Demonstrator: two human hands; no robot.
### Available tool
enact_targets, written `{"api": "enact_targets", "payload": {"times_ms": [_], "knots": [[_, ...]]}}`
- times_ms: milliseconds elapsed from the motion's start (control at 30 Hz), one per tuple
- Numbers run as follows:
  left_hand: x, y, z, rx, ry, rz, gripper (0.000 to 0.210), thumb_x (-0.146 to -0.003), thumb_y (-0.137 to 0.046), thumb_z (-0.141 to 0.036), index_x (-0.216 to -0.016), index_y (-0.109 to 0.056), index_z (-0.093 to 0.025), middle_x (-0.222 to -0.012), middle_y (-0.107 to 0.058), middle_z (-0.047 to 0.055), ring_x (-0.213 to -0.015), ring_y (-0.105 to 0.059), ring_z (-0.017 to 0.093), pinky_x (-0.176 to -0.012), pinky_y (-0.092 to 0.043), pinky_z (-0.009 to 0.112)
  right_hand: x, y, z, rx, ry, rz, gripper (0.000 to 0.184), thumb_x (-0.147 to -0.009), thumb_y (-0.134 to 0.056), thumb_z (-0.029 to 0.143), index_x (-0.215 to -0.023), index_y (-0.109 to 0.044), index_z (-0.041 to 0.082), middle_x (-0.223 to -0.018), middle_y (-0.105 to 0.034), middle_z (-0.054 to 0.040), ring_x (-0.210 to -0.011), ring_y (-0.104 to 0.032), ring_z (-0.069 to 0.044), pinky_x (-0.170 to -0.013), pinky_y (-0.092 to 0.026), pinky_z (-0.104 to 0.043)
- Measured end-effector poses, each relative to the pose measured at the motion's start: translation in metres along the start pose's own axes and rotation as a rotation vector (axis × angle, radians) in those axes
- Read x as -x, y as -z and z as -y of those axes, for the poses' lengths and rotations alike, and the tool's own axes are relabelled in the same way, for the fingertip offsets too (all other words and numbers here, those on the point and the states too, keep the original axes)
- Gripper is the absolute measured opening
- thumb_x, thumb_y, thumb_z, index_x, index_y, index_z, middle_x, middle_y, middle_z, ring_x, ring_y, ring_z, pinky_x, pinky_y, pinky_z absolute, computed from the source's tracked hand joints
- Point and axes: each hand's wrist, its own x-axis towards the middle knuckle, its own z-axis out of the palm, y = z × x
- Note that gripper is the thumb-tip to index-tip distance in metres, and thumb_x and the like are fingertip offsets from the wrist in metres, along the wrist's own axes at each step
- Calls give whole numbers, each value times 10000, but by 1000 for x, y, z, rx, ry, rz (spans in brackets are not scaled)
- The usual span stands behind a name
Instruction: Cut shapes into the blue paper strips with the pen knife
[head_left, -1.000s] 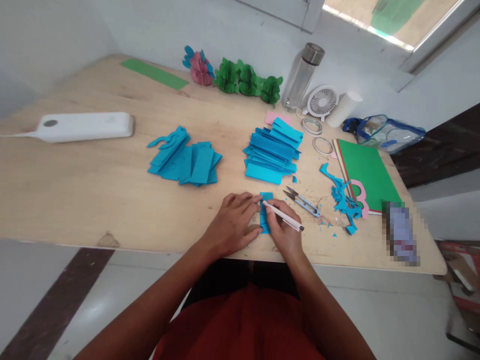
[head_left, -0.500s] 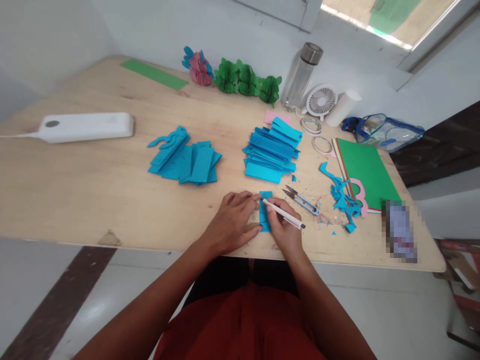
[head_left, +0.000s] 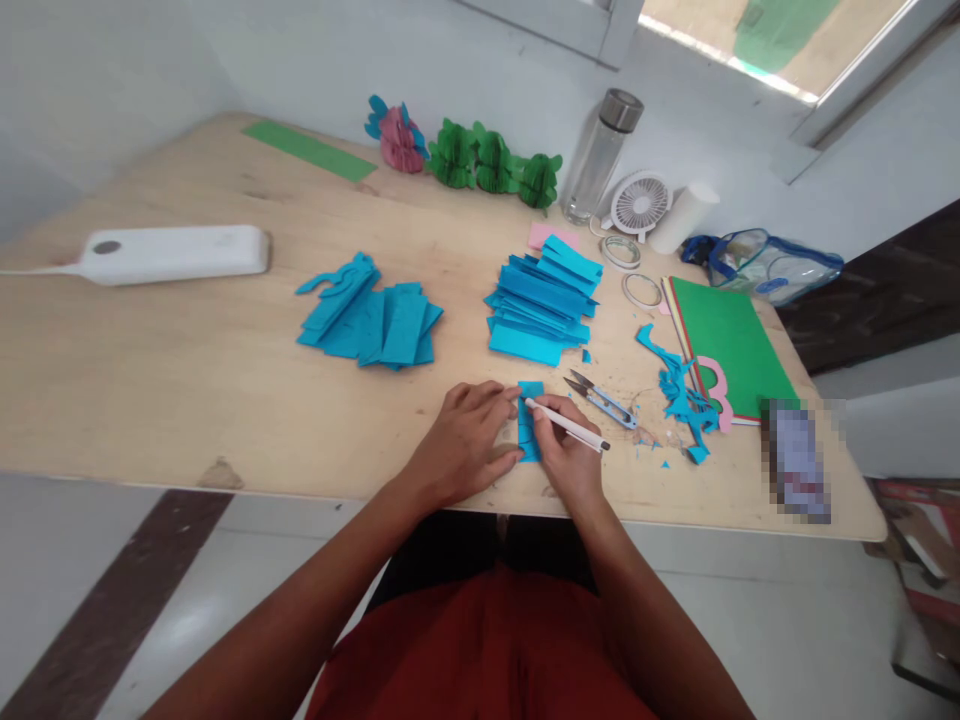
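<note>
A small folded blue paper piece (head_left: pixel 530 400) lies near the front edge of the wooden table (head_left: pixel 187 380). My left hand (head_left: pixel 465 440) lies flat on the table and presses the piece's left side with its fingers. My right hand (head_left: pixel 568 452) grips a white pen (head_left: pixel 566 425) whose tip rests on the blue piece. A stack of folded blue papers (head_left: pixel 546 300) sits just beyond my hands. A second pile of cut blue pieces (head_left: pixel 371 315) lies to the left of it.
Small snips (head_left: pixel 602 397) and blue paper scraps (head_left: pixel 679 395) lie right of my hands. Green card sheets (head_left: pixel 731 345), tape rings (head_left: pixel 643 290), a bottle (head_left: pixel 600 155), a small fan (head_left: pixel 641 203), a clear pouch (head_left: pixel 772 265) and paper decorations (head_left: pixel 491 160) sit behind. A white power strip (head_left: pixel 176 252) lies at left.
My hands stay on the blue piece; the pen tip has shifted only slightly. The view has drifted a little.
</note>
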Motion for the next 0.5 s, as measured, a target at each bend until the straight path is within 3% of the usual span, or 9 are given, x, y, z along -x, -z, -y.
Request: {"api": "enact_targets", "payload": {"times_ms": [500], "knots": [[0, 0, 0, -26, -30, -6, 405, -833, -620, -302, -1226, -592, -209, -1385, -589, 109, -1281, -487, 316, -1052, -364, 509, 2, 1, 2, 51, 54, -8, 172, -893, -544, 337, -913, -676, 229, -852, -726, -29, -720, -652, -175, -654, -503, -288]]}}
